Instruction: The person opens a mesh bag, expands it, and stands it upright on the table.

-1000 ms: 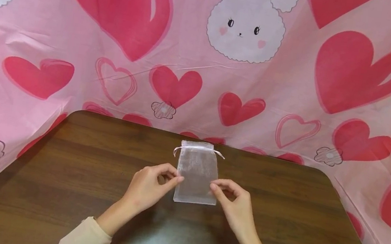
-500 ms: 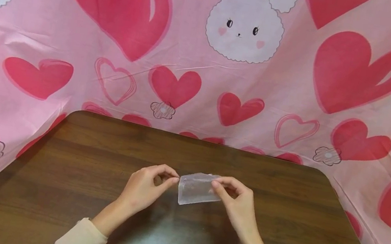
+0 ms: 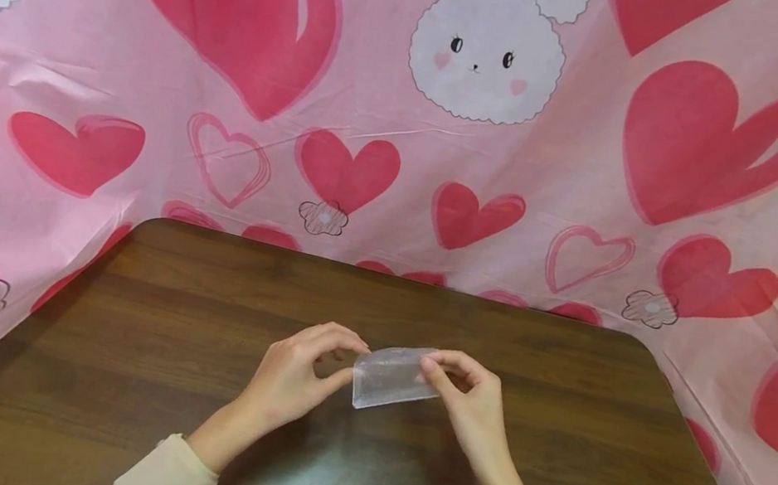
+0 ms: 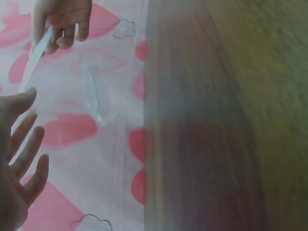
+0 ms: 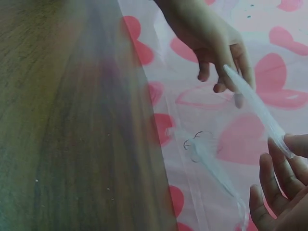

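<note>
From my feed, both hands have a pinching grip on a see-through mesh pouch (image 3: 393, 377), left hand (image 3: 293, 379) on its left edge, right hand (image 3: 467, 401) on its right. The pouch sits just above the brown desk (image 3: 118, 336), near the middle. Heart-print cloth (image 3: 225, 126) hangs at the far side.

Sheer pouch (image 3: 393, 377) between both hands' pinching fingertips (image 3: 428, 363)

You see a sheer white pouch (image 3: 393, 377) at frame centre, a dark brown wood-grain desk (image 3: 118, 336), and a pink backdrop (image 3: 84, 63) with red hearts and white bunnies.
</note>
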The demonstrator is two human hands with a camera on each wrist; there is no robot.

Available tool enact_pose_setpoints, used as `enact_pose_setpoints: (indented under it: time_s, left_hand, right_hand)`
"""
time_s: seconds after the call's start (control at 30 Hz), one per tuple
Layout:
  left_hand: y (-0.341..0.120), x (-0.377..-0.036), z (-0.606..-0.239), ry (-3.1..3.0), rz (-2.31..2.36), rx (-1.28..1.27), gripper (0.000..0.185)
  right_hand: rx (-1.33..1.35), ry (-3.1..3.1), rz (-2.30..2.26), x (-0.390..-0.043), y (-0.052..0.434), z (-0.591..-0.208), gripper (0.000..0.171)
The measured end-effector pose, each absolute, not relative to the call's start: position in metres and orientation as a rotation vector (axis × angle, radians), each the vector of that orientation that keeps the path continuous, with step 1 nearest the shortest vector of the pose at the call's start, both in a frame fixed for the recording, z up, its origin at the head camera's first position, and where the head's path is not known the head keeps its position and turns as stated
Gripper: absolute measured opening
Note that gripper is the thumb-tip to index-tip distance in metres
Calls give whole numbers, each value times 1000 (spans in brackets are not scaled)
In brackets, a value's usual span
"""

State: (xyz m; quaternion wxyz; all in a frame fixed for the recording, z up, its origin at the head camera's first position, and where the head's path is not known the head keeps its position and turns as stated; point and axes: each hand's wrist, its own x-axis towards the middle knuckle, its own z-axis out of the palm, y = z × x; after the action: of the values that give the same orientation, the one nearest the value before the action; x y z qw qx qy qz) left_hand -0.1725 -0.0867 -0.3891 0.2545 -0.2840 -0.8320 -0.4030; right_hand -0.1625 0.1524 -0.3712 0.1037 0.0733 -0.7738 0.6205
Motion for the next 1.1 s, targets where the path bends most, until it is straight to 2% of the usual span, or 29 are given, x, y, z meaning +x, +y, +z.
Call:
enact_pose_setpoints:
  time_s: [0.2,0.67,1.1]
  left_hand:
    - [-84,-175,-389,-2241,-1020,-733,19]
    - [-92,-176,-392,-2261,-1047,-616,12]
    - [-88,-175,-393,-2329,-1053,-579,7]
  right_hand:
    - [202,-2315,1804,-161,152,-375,12]
    - [374,-2299,1744,-157,166,-376,11]
    - [421,-2280,1695,-155,163,-369,12]
